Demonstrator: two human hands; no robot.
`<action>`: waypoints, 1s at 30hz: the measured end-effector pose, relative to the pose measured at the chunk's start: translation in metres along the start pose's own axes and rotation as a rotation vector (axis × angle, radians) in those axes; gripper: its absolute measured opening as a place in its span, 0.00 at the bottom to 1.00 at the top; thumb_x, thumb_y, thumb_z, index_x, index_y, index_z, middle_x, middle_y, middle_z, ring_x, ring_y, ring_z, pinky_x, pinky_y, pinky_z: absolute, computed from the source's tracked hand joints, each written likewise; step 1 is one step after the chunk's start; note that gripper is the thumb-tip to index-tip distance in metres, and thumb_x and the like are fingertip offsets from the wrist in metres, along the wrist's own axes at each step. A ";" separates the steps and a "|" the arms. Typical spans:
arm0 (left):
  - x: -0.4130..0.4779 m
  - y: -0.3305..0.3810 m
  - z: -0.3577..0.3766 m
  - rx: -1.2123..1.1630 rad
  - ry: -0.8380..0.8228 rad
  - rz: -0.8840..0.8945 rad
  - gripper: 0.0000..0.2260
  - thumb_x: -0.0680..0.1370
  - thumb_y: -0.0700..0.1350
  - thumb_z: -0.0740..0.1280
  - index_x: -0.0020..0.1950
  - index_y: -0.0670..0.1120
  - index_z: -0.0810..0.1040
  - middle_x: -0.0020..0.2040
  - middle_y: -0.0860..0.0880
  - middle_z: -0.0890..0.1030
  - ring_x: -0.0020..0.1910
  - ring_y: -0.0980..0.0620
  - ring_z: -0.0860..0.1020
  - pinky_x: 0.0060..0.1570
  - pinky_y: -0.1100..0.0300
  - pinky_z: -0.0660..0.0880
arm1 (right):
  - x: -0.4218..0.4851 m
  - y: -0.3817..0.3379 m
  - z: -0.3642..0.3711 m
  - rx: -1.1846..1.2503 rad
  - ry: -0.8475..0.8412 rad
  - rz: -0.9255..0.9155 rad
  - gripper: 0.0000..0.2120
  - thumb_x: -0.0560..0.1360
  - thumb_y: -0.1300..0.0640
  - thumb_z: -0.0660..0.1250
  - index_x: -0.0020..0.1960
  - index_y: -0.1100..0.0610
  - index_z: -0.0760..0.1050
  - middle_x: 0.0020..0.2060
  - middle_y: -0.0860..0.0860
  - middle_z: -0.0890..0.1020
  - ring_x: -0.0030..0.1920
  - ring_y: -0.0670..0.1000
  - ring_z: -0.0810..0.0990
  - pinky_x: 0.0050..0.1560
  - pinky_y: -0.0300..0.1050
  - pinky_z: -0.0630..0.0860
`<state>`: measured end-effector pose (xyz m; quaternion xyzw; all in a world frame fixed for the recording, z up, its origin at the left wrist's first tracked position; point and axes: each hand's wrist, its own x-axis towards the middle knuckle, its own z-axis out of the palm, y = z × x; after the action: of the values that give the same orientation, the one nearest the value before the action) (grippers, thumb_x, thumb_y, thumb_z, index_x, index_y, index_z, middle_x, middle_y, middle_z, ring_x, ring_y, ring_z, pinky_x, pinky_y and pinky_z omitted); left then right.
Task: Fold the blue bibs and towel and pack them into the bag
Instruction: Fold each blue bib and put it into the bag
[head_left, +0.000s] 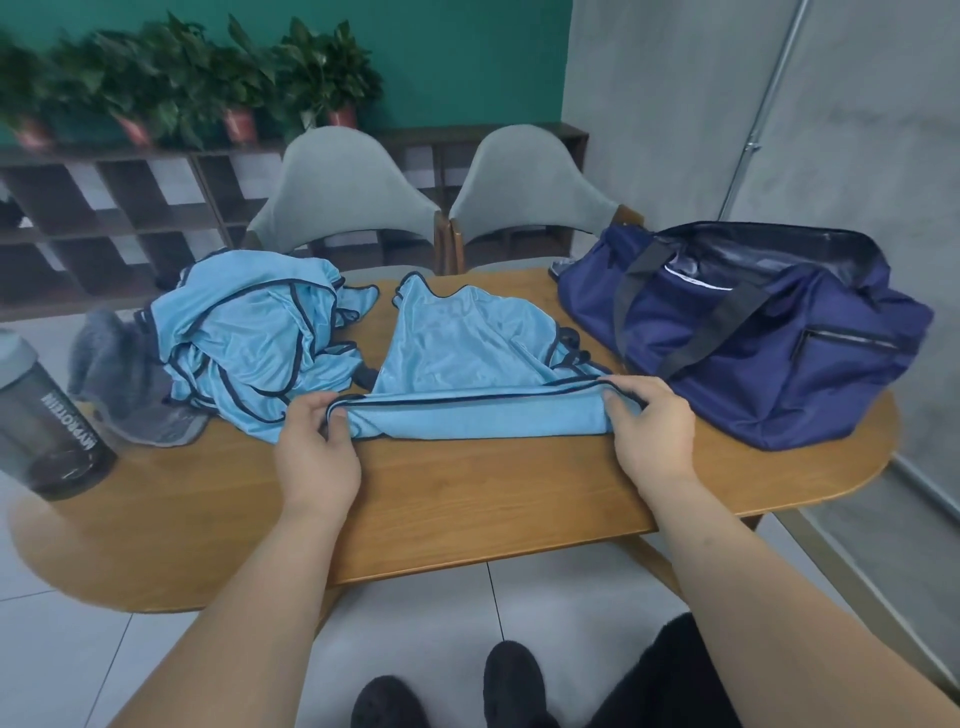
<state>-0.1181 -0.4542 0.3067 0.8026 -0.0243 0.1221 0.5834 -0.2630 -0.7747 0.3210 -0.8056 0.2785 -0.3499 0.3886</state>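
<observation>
Now: bib held by both near corners

A bib (457, 353) lies mid-table (467, 493), its near hem stretched between the hands. The left hand (317, 457) pinches the left corner and the right hand (649, 431) grips the right corner. The bag (753, 332) gapes at right.

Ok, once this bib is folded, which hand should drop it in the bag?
Right, probably. The right hand pinches the light blue mesh bib beside the open navy fabric duffel bag; the left hand sits nearer the crumpled bib pile.
</observation>
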 end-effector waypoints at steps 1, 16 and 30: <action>0.000 0.001 0.000 0.013 0.003 0.000 0.07 0.86 0.44 0.64 0.63 0.48 0.77 0.58 0.53 0.81 0.61 0.55 0.78 0.63 0.58 0.72 | 0.000 -0.001 -0.001 0.021 0.012 0.021 0.09 0.80 0.57 0.73 0.59 0.52 0.85 0.55 0.43 0.83 0.56 0.43 0.79 0.61 0.38 0.72; 0.054 0.121 -0.024 0.390 -0.017 0.262 0.05 0.85 0.45 0.65 0.60 0.47 0.77 0.44 0.56 0.79 0.47 0.49 0.78 0.49 0.55 0.70 | 0.102 -0.058 -0.042 -0.144 -0.100 -0.239 0.14 0.81 0.61 0.68 0.65 0.54 0.83 0.56 0.53 0.83 0.57 0.54 0.80 0.57 0.38 0.68; 0.127 0.249 -0.032 0.545 0.112 0.520 0.07 0.86 0.46 0.65 0.61 0.47 0.79 0.45 0.53 0.84 0.44 0.48 0.80 0.47 0.50 0.77 | 0.228 -0.137 -0.081 0.201 -0.104 -0.243 0.08 0.76 0.57 0.76 0.47 0.42 0.85 0.43 0.47 0.86 0.44 0.50 0.82 0.44 0.36 0.74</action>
<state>-0.0456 -0.4902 0.5761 0.8874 -0.1617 0.3118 0.2985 -0.1649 -0.8999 0.5491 -0.8076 0.1223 -0.3781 0.4358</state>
